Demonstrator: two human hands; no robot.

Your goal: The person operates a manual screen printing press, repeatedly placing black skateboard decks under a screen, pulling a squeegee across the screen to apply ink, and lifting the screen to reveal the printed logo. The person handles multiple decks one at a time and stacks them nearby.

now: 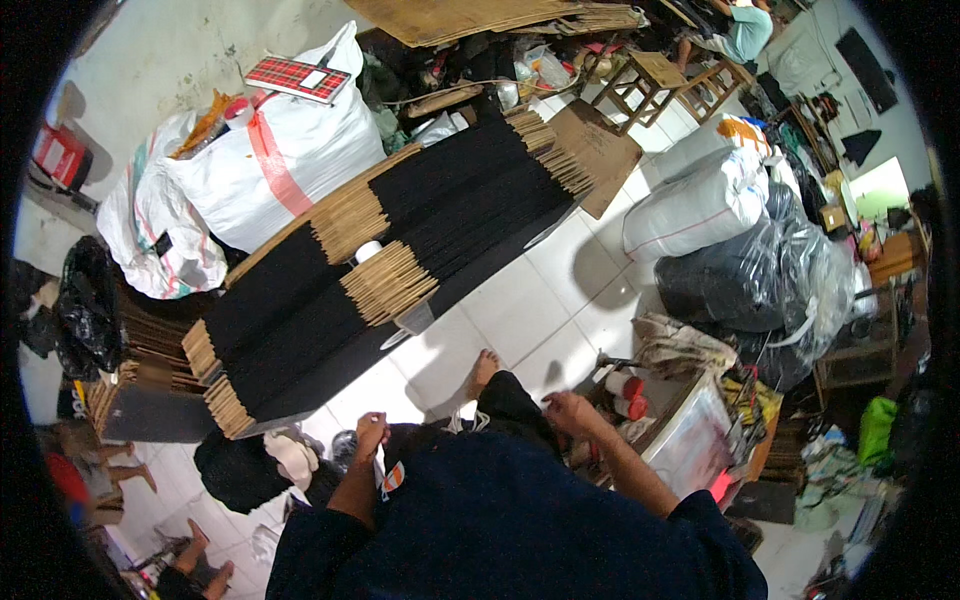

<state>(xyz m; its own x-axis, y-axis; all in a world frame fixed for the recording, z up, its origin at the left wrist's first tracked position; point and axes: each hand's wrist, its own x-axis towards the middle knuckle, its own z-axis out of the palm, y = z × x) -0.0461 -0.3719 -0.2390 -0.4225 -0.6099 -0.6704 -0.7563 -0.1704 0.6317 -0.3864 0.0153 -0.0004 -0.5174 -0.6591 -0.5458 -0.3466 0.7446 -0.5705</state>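
My left hand (371, 431), low at centre-left, has its fingers curled, with a white, strip-like item (380, 460) beside it; what it grips is unclear. My right hand (570, 410) hangs with fingers slightly bent and apart, holding nothing visible, near red-and-white cylinders (624, 385) atop a cluttered stand (680, 440). Ahead, a long low bench holds rows of black material (470, 200) between stacks of cardboard-coloured strips (385, 285). A small white cylinder (368, 252) sits among them. My bare foot (485, 365) is on the tiles.
White sacks (260, 170) line the left wall; more sacks (690, 200) and wrapped bundles (720, 290) stand right. Wooden stools (637, 85), a flat cardboard sheet (600, 160) and a seated person (740, 35) are at back right. Bare feet (197, 535) of others show lower left.
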